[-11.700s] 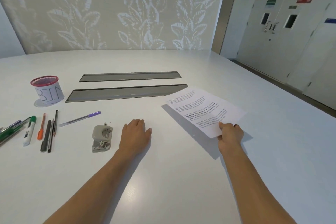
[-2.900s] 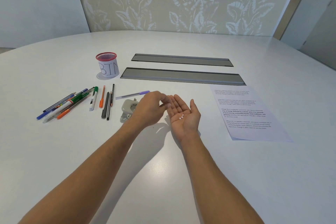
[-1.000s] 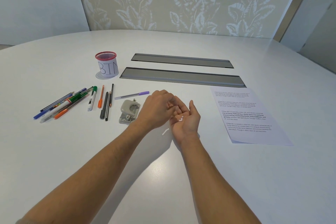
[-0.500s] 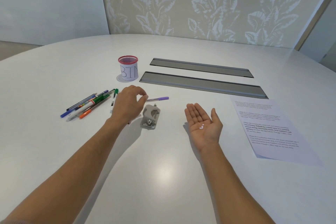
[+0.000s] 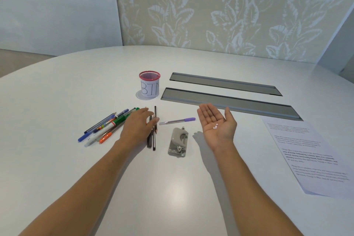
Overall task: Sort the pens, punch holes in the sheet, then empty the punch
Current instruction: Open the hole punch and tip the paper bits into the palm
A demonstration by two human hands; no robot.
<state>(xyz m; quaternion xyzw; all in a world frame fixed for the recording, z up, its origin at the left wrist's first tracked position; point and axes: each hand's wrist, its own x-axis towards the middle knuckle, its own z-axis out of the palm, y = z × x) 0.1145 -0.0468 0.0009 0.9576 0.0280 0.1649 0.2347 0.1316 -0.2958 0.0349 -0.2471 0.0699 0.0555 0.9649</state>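
My right hand (image 5: pixel 216 122) is held palm up above the table, with a few small white paper dots (image 5: pixel 215 126) lying in the palm. My left hand (image 5: pixel 138 125) hovers palm down over the pens, fingers loosely apart, holding nothing. Under and left of it lies a bunch of coloured pens (image 5: pixel 104 127). Dark pens (image 5: pixel 154 136) lie just right of it, and a purple-capped pen (image 5: pixel 177 120) beyond. The grey hole punch (image 5: pixel 178 142) lies on the table between my hands. The printed sheet (image 5: pixel 308 153) rests at the right.
A red mesh cup labelled BIN (image 5: pixel 149 85) stands behind the pens. Two grey cable slots (image 5: pixel 226 99) run across the white table (image 5: pixel 172 197) behind my right hand. A patterned wall stands at the back.
My left hand left my right palm and swung left, past the punch to the pens. My right hand stays palm up with the dots. The view has shifted left.
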